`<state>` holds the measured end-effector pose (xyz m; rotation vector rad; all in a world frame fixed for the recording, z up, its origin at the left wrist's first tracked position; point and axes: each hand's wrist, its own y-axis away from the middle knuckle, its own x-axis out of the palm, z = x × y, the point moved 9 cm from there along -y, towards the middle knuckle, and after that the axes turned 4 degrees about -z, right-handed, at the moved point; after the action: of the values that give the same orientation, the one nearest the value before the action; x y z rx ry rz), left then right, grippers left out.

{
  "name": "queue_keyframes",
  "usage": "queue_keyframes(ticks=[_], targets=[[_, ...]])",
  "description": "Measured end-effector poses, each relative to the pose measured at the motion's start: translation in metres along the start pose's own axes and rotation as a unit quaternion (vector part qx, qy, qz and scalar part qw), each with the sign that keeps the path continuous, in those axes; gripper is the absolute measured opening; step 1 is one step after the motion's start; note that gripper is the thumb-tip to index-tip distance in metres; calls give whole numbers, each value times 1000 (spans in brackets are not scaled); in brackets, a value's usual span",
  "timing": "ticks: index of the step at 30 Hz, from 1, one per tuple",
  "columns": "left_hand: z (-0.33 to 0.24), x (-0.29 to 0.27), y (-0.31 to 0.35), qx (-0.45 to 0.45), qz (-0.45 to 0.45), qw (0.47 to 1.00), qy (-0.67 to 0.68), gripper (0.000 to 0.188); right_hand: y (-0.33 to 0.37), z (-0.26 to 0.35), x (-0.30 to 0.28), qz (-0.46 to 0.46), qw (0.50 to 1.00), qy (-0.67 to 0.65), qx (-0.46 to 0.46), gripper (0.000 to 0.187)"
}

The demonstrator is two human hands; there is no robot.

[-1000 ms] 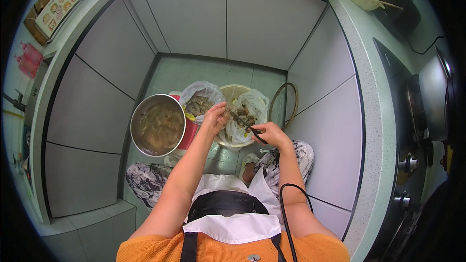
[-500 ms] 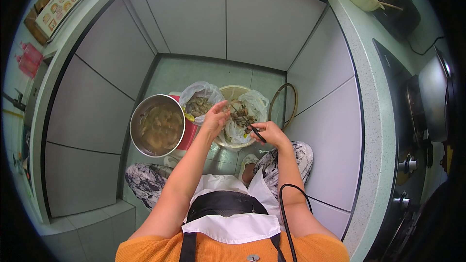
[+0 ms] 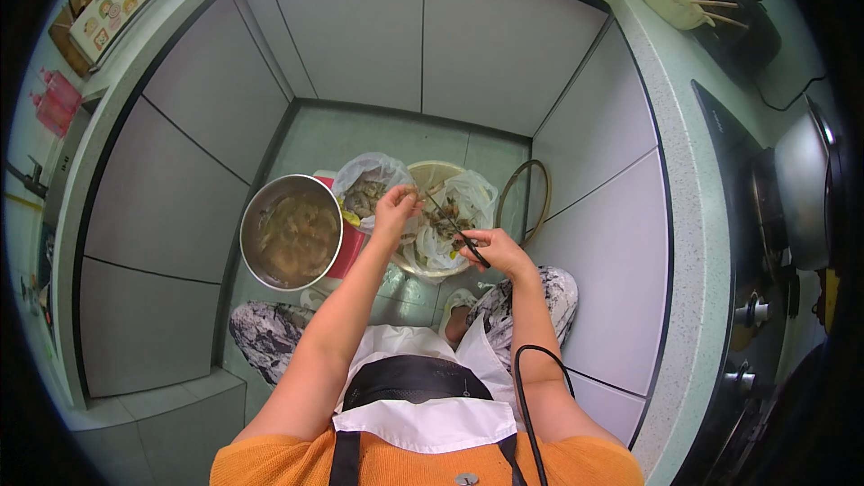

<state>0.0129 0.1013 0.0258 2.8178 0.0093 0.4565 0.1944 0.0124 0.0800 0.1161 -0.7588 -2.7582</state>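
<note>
Above the lined bowl (image 3: 468,207), left-hand fingers (image 3: 401,201) pinch a shrimp (image 3: 416,191); right fingers (image 3: 480,244) grip scissors (image 3: 454,229).

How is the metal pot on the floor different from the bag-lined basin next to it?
The metal pot is bare shiny steel holding brownish liquid; the basin is pale, lined with a white plastic bag and holds loose scraps. The pot sits to the person's left with no hand over it; the basin lies under the left hand and right hand. Both are round, open and on the floor.

Small brownish shrimp (image 3: 407,193), pinched in left hand fingertips; thin dark scissors (image 3: 454,227), gripped in right hand, blades angled toward the shrimp.
</note>
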Motion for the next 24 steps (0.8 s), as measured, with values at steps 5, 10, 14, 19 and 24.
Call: queue_keyframes(ticks=[5, 10, 14, 19, 24], targets=[[4, -16, -7, -8, -13, 998, -66, 20, 2, 7, -25, -151, 932, 305, -127, 41], [4, -16, -12, -10, 11, 993, -120, 20, 14, 27, -24, -202, 867, 434, -138, 40], [1, -11, -13, 7, 18, 984, -178, 21, 17, 34, -22, -201, 871, 422, -151, 40], [1, -20, -18, 61, -3, 960, -272, 21, 19, 38, -20, -194, 871, 426, -146, 40], [-1, -20, -17, 74, 0, 953, -294, 20, 21, 44, -14, -187, 869, 434, -147, 39]])
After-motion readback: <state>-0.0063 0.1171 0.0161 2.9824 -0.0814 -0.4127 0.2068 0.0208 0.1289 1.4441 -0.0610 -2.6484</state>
